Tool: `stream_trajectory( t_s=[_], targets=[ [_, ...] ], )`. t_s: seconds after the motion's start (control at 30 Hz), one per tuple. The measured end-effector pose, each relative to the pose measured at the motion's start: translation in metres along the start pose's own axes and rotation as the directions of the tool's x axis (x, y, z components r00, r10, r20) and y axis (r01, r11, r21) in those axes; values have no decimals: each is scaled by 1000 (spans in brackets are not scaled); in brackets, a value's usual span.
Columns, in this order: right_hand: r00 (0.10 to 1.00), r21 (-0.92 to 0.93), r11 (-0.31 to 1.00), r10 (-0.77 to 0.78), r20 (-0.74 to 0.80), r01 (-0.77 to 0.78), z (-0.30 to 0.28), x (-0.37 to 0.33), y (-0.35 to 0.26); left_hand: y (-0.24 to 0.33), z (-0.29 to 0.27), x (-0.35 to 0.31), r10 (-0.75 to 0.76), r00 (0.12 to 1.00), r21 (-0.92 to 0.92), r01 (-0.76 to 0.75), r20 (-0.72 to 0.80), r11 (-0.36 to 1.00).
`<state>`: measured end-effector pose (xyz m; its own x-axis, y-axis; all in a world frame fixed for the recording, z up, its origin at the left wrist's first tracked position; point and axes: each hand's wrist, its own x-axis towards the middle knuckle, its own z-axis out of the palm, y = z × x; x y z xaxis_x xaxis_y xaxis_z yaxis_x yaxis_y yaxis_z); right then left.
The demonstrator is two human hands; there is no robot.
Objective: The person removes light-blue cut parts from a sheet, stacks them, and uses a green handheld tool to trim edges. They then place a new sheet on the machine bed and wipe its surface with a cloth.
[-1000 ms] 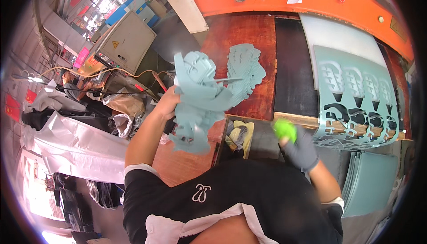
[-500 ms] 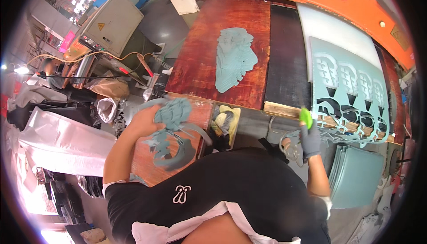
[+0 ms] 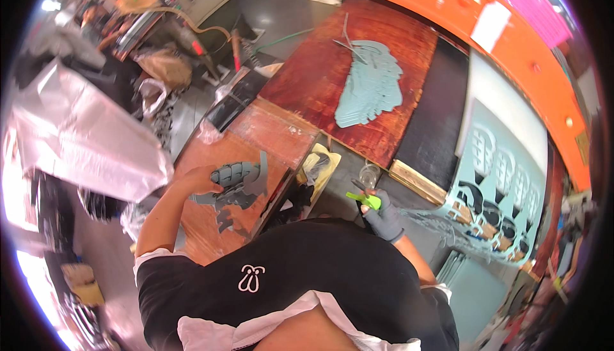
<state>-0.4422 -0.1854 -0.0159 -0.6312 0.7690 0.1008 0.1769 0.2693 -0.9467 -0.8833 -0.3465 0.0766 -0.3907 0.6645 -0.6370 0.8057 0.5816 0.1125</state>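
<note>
My bare left hand [image 3: 201,182] grips the edge of a stack of grey-green cut-out pieces [image 3: 235,176], low over a reddish wooden board. Beneath the stack lie more loose grey-green scraps [image 3: 231,215]; whether the stack touches them I cannot tell. My right hand [image 3: 384,218], in a grey fingerless glove, is closed around a bright green-handled tool [image 3: 366,200] in front of my body. The tool's working end is too blurred to make out. Farther off, a flat heap of grey-green pieces [image 3: 371,85] rests on a dark red board, with thin strips across its far end.
To the right, a grey-green sheet with cut-out shapes [image 3: 476,181] hangs over the bench edge beside a black board [image 3: 441,108]. An orange machine [image 3: 543,63] spans the back. A yellow-rimmed bin [image 3: 325,164] sits between the boards. Flat sheets [image 3: 470,293] stand low at right.
The view has turned. My left hand has lowered the stack toward the near board. My right hand has moved left, away from the cut sheet. Thin strips now lie on the far heap.
</note>
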Motion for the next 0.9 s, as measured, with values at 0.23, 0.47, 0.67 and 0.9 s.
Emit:
stream_trajectory(
  t_s=[0.23,0.47,0.67,0.9],
  targets=[
    [956,-311,938,-57,288,150,61,88,-11,-52,83,-82,-109,990,-636,142,92,759],
    [759,-220,884,-199,620,412,200,221,14,-66,165,-197,-490,853,-876,366,181,315],
    [808,-511,839,164,565,188,301,336,97,-46,193,-269,-623,688,-918,369,373,-142],
    [905,-784,451,-215,368,426,288,318,162,-39,192,-286,-596,636,-870,319,490,-375]
  ],
)
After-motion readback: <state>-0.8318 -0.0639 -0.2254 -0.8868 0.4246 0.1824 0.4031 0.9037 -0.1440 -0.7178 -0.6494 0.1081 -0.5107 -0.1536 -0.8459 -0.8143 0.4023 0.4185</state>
